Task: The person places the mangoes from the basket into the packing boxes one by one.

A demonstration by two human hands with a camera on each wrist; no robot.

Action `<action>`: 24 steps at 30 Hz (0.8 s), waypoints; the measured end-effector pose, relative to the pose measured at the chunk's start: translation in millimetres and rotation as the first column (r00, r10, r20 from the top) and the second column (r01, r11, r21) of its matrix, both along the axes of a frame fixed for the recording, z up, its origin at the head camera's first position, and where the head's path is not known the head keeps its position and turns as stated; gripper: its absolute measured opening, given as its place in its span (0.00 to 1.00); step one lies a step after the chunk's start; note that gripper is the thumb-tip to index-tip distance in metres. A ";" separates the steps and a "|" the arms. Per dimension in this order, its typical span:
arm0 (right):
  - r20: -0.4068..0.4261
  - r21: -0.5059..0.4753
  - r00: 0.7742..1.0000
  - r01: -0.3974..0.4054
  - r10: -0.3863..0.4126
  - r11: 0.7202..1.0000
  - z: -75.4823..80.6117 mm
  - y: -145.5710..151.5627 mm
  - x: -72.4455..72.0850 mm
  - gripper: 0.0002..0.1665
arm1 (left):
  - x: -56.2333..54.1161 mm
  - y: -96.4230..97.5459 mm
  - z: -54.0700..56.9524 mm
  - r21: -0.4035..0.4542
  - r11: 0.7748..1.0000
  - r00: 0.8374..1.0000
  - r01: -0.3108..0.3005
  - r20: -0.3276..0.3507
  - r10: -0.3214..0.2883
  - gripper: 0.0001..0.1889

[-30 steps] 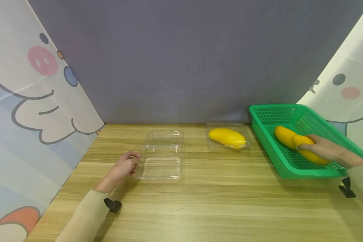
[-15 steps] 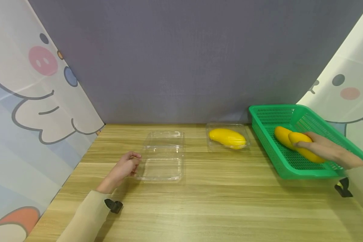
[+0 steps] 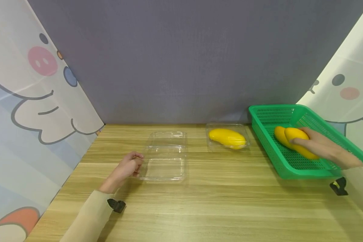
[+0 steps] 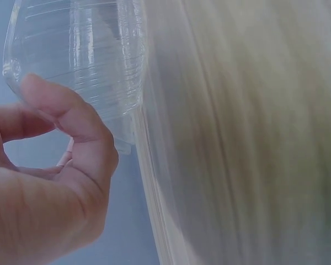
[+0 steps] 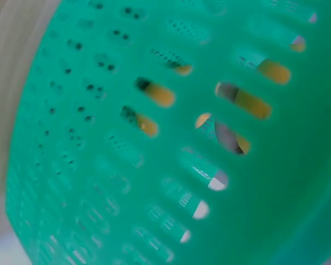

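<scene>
My left hand is at the left edge of an open clear plastic clamshell box, its thumb and fingers pinching the rim; in the left wrist view the clear box extends up from the fingertips. At the right, my right hand grips a yellow mango inside the green basket. A second mango lies beside it, partly hidden behind the held one. The right wrist view is mostly filled by the basket's slotted wall, with bits of yellow showing through the slots.
Left of the basket, a third mango sits in another clear box near the back wall. All of this stands on a wood-grain table. Cartoon-printed sheets flank both sides.
My right hand has shifted a little left with the mango, which now overlaps more of the other mango. The left hand and the open clamshell have slid slightly right.
</scene>
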State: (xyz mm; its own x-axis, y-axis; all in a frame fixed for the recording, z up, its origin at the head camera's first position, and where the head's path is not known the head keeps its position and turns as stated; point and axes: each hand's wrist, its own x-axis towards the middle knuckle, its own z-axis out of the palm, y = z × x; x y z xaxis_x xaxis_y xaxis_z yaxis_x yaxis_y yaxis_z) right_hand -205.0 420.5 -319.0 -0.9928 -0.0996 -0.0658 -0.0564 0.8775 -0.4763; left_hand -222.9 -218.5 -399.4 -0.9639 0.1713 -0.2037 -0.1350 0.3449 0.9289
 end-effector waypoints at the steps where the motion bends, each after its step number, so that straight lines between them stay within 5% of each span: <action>1: -0.006 -0.004 1.000 0.001 -0.001 1.000 0.4 -1.2 0.0 0.46 | -0.2 0.6 -0.1 0.000 1.000 1.000 -0.002 0.002 0.002 0.18; 24: -0.066 -0.027 0.998 -0.003 0.001 1.000 22.8 -35.9 2.0 0.42 | 3.2 13.1 2.6 0.012 1.000 1.000 0.011 0.013 -0.011 0.18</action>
State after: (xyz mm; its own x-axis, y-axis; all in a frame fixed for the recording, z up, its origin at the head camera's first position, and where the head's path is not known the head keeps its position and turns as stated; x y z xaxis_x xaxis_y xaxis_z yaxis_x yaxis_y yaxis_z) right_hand -203.0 384.6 -296.2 -0.9947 -0.1024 0.0027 -0.0903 0.8640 -0.4954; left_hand -219.6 -205.5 -396.8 -0.9591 0.1849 -0.2144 -0.1436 0.3350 0.9312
